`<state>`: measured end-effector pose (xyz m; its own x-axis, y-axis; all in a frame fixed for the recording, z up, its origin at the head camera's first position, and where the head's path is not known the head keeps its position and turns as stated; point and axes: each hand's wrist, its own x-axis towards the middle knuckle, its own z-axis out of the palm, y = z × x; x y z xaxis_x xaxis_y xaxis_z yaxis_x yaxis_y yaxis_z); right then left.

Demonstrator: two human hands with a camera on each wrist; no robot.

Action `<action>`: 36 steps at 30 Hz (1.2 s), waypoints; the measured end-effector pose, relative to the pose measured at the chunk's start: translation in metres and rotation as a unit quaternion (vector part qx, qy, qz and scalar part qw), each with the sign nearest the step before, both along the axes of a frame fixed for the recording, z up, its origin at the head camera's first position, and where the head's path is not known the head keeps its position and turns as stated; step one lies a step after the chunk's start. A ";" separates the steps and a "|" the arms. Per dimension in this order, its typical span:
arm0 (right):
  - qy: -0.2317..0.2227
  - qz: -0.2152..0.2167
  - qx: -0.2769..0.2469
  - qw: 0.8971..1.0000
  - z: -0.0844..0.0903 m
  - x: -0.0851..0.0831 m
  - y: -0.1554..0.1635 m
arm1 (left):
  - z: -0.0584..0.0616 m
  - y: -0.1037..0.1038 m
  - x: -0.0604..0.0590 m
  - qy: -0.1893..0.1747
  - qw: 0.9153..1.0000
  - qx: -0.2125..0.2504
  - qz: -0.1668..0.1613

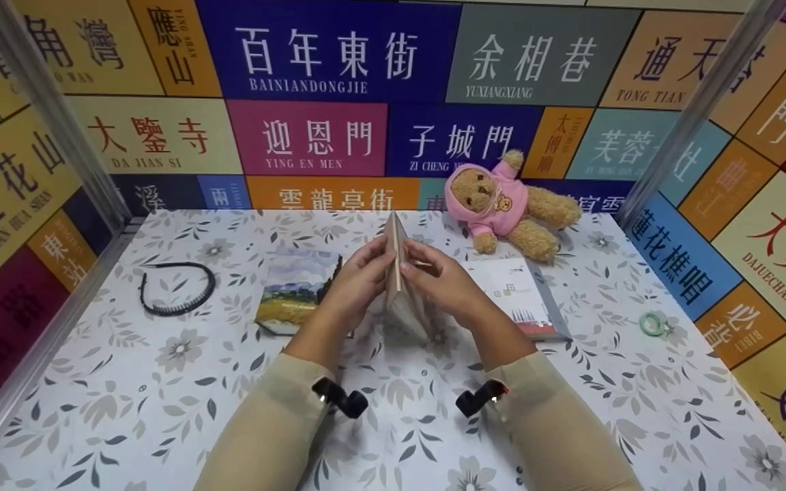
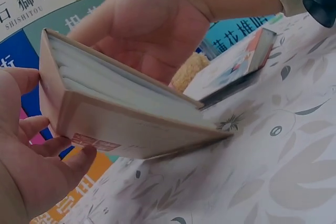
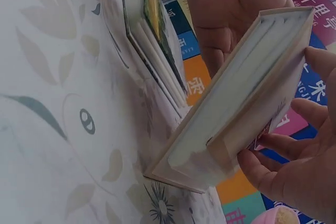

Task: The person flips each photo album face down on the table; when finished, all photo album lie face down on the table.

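Both hands clasp one beige book (image 1: 401, 286) between them — the left hand (image 1: 359, 279) curled on its left cover, the right hand (image 1: 442, 281) on its right. The book stands on its lower corner on the table (image 1: 161, 409), tilted, its long axis rising away from the person. Equally near to each hand. Left of the book lies a painted-cover book (image 1: 295, 290); right of it a white book (image 1: 519, 294); behind it a teddy bear (image 1: 502, 201).

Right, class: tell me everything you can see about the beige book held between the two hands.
The beige book is a closed hardback with pale cover boards and a cream page block. It stands tilted on one corner on the floral table, page edges towards the camera. The left hand and right hand grip its opposite covers.
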<state>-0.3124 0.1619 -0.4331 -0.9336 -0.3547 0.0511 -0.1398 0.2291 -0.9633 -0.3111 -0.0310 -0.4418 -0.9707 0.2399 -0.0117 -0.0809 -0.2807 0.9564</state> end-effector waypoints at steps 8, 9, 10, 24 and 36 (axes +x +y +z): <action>-0.043 0.030 -0.065 0.997 0.007 0.002 0.001 | 0.005 0.003 0.004 0.014 0.999 -0.048 0.006; -0.047 0.028 -0.065 0.996 0.007 0.002 0.002 | 0.005 0.003 0.004 0.013 0.998 -0.057 0.009; -0.052 0.025 -0.065 0.996 0.007 0.001 0.003 | 0.004 0.003 0.004 0.012 0.998 -0.062 0.011; -0.075 0.006 -0.035 0.997 -0.001 -0.008 0.015 | -0.006 0.005 -0.002 -0.045 0.999 -0.012 0.006; -0.068 -0.011 -0.088 0.994 -0.004 -0.008 0.014 | -0.005 0.003 -0.002 -0.024 0.996 -0.082 0.016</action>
